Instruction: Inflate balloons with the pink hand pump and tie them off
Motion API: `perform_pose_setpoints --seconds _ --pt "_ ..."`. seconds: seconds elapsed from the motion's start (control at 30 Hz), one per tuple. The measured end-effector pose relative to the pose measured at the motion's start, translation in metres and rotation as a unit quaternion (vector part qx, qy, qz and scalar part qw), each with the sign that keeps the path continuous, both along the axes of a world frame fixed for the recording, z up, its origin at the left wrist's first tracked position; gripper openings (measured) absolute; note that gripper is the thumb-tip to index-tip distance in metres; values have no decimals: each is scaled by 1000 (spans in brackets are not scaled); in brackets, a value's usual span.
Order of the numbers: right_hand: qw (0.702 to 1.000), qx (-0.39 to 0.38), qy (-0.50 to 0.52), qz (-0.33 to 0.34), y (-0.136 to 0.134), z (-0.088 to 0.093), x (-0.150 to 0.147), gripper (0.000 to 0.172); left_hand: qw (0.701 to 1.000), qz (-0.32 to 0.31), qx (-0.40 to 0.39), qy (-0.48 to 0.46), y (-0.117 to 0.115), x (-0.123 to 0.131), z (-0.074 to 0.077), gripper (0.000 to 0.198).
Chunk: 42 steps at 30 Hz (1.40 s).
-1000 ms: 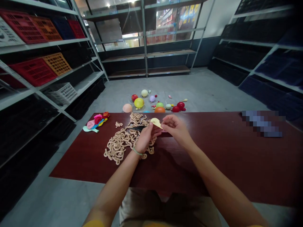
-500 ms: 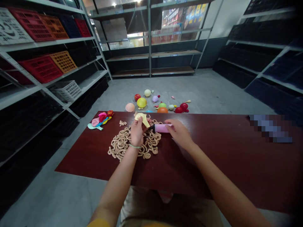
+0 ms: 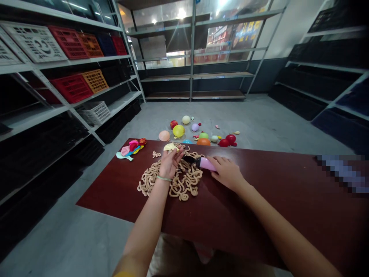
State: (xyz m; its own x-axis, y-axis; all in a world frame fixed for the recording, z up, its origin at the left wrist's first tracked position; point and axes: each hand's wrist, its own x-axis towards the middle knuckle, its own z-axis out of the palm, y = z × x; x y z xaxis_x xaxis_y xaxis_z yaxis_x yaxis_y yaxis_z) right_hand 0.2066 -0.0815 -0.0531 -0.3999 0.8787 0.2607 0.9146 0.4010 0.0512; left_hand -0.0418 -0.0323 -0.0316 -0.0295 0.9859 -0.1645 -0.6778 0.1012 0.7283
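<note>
My left hand (image 3: 170, 163) is closed on a limp pale yellow balloon (image 3: 170, 147), held above a heap of tan curly cords (image 3: 173, 179) on the dark red table (image 3: 259, 215). My right hand (image 3: 227, 172) grips a pink balloon pump (image 3: 206, 163) with a black nozzle. The nozzle points left toward the balloon, a short gap away. A green band circles my left wrist.
A small bunch of flat coloured balloons (image 3: 131, 149) lies at the table's far left corner. Several inflated balloons (image 3: 198, 134) sit on the grey floor beyond the table. Metal shelves with red, orange and white crates (image 3: 72, 86) line the left wall; dark shelves stand on the right.
My left hand has carried the yellow balloon away from my right hand and further up the table. My right hand took hold of the pink pump and now tilts its nozzle left.
</note>
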Motion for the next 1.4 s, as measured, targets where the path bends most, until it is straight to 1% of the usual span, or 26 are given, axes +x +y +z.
perform_pose_setpoints --seconds 0.1,0.17,0.23,0.33,0.4,0.57,0.67,0.9,1.1,1.23,1.3,1.4 --pt "999 43 23 -20 -6 -7 15 56 998 53 25 -7 1 1 0 21" --pt "996 71 45 -22 -9 -9 21 57 996 85 40 -9 2 2 0 21" --pt "994 90 64 -11 -12 -8 20 58 995 96 38 -15 2 2 -1 18" --pt "993 91 71 17 -17 -4 11 57 996 81 22 -33 2 2 -2 10" --pt "994 83 60 28 -20 -2 3 56 996 78 13 -41 2 2 -3 10" --pt "995 77 64 24 -24 -2 -6 59 996 83 5 -45 2 3 -2 13" --pt "995 70 64 21 -24 -1 -7 60 996 75 17 -39 1 5 -2 13" --pt "996 64 57 9 -26 0 -9 59 996 69 52 9 -3 11 -1 24" --pt "996 57 73 7 -27 0 -11 62 992 75 56 90 -3 18 -10 34" --pt "996 47 81 7 -27 1 -12 64 989 79 68 105 -3 21 -13 36" --pt "995 46 88 7 -28 1 -14 63 990 70 68 99 -5 21 -12 36" --pt "993 45 105 18 -29 0 -18 63 995 31 71 60 -9 22 -9 34"
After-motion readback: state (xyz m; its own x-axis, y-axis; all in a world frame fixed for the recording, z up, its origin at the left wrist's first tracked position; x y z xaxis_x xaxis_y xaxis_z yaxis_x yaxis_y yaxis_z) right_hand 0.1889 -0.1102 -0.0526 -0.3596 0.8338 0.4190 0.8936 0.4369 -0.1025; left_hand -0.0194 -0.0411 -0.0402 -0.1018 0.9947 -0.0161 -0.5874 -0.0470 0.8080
